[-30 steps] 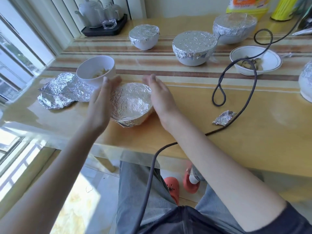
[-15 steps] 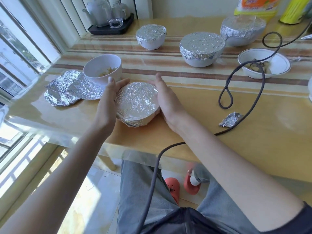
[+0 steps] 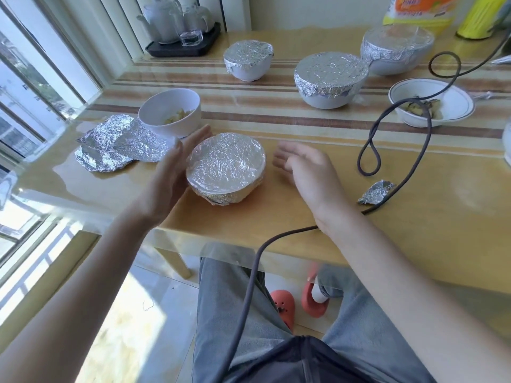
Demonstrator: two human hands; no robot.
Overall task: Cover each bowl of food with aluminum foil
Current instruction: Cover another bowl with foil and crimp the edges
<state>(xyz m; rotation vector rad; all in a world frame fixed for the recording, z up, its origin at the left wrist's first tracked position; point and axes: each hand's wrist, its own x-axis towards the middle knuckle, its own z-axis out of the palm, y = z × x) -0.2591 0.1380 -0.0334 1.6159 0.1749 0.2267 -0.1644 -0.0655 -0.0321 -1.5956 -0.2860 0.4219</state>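
A foil-wrapped bowl sits near the table's front edge. My left hand lies flat against its left side, fingers straight. My right hand hovers just right of it, fingers loosely curled, a small gap between them and the foil. Behind on the left stands an uncovered white bowl with yellowish food, beside a crumpled foil sheet. Three more foil-covered bowls stand further back: a small one, a middle one and a far right one. An uncovered shallow bowl with food sits at the right.
A dark cable loops over the table and the shallow bowl, running down past my lap. A foil scrap lies by the cable. A black tray with a teapot stands at the back left. Bottles stand at the back right.
My right hand has come off the wrapped bowl and moved a little to the right. My left hand stays against the bowl's left side. The view has shifted closer.
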